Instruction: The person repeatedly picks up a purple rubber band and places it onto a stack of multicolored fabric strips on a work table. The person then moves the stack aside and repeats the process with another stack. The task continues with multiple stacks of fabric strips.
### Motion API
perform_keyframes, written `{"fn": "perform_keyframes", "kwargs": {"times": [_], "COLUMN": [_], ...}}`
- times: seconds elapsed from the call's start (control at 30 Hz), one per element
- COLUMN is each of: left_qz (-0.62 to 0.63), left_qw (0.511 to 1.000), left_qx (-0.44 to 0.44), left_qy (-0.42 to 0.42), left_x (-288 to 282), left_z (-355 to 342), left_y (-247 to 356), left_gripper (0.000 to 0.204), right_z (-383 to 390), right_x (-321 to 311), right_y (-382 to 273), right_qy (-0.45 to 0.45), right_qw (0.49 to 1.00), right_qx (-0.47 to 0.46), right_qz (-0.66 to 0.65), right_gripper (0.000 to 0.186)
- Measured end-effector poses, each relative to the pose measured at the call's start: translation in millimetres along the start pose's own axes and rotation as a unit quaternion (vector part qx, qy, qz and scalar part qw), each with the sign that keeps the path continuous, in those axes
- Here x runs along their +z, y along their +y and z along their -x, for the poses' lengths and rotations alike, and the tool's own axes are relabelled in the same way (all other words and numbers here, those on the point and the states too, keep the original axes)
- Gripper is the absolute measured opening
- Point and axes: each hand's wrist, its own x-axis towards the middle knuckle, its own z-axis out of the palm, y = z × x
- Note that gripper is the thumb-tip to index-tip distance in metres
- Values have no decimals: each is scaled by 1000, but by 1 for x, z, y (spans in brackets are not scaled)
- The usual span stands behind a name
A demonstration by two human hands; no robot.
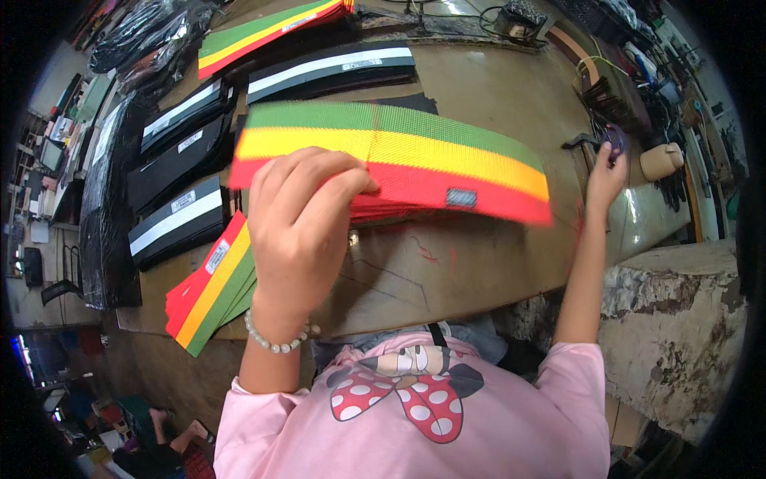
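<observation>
My left hand [297,209] pinches a green, yellow and red woven strip [439,156] with a small grey patch, lifted over a stack of similar strips [387,211]. My right hand [606,169] is at the table's right side, closed on a purple-handled tool [611,141], apparently scissors, partly hidden by its fingers. Beside it lies a beige spool [661,162]. More striped strips [206,295] lie fanned at the table's near left.
The worktable [495,88] holds black strip bundles [327,76], a striped stack [263,36] and plastic-wrapped bundles [108,199]. A dark machine [515,20] stands at the back. A worn pale block [662,335] is at right; another person's legs [179,431] show at lower left.
</observation>
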Motion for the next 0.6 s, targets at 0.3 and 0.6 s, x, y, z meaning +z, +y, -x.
{"fn": "perform_keyframes", "kwargs": {"times": [0.3,0.6], "left_qz": [58,107], "left_qw": [981,976], "left_qx": [-126,-136], "left_qy": [-134,-132], "left_x": [20,35], "left_z": [51,52], "left_y": [-8,-1], "left_gripper": [21,36], "right_z": [1,150], "right_x": [2,-50], "right_y": [-35,-240], "right_qy": [-130,-446], "right_qw": [968,778], "right_qx": [-88,94], "right_qz": [195,-433], "right_gripper": [34,16]}}
